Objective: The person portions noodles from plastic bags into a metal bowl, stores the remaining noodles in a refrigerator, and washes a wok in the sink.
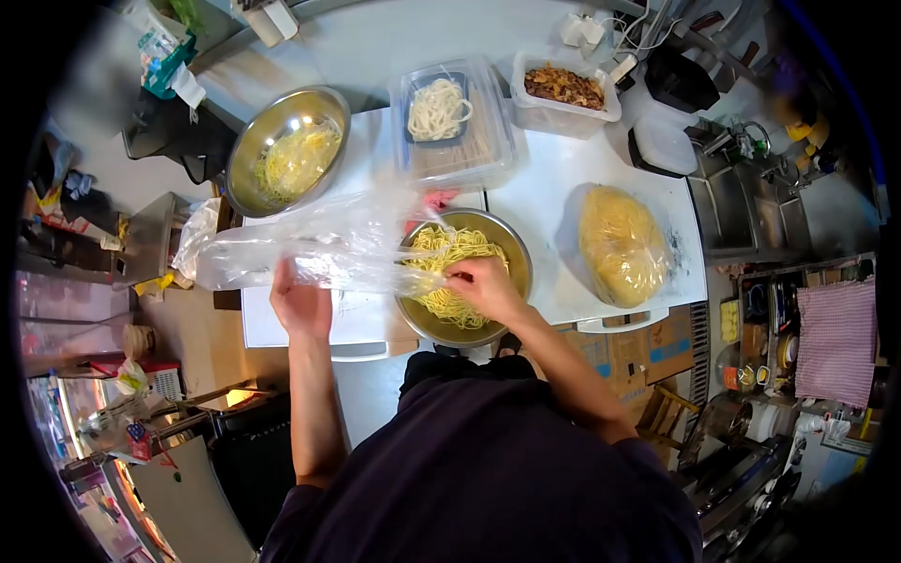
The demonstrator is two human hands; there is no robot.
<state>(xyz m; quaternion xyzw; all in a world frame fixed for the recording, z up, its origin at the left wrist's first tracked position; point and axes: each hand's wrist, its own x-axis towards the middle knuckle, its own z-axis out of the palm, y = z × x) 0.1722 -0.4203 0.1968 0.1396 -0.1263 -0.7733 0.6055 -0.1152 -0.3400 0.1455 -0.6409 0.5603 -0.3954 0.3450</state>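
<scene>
A clear plastic bag (328, 246) stretches sideways between my two hands, its right end over a steel bowl (523, 281) of yellow noodles (457, 305). My left hand (302, 305) is under the bag's left part, with its fingers hidden by the plastic. Above the noodles, my right hand (485, 284) is closed in a pinch on the bag's edge. To the right, a filled clear bag of yellow noodles (621, 246) rests on the white table (544, 197).
At the back left a tilted steel bowl (239, 178) holds some noodles. A clear container (450, 167) with white noodles (438, 110) stands at the back middle. Beside it is a tub (563, 120) of brown food. A lidded black container (663, 145) and a sink (751, 206) are further right.
</scene>
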